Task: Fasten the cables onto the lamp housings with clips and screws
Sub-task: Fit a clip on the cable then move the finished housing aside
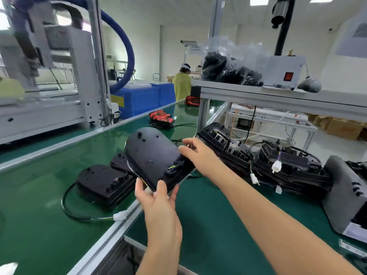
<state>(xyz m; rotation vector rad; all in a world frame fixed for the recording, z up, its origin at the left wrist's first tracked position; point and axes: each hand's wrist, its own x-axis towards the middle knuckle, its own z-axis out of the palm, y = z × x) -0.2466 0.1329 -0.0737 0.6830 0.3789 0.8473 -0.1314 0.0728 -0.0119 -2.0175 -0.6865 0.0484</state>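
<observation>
Two hands: both hold one black rounded plastic lamp housing [153, 155] up over the green counter [39, 195], tilted, back side up.
Grip of the left hand [156, 197]: pinching the near edge of the housing, thumb on top, fingers under it.
Grip of the right hand [196, 153]: fingers curled on the far right edge of the housing; if a wire is in them too, I cannot tell.
Wires: thin yellow and green wires [171, 167] poke out of a socket on the housing, just beside the right hand.
Left side: two more black lamp housings [103, 181] lie on the counter, partly under the held one; a black looped cable [64, 201] runs to a white plug [120, 216].
Right side: a pile of black housings [278, 161] lies close together, with small white plugs [276, 166] on thin wires.
</observation>
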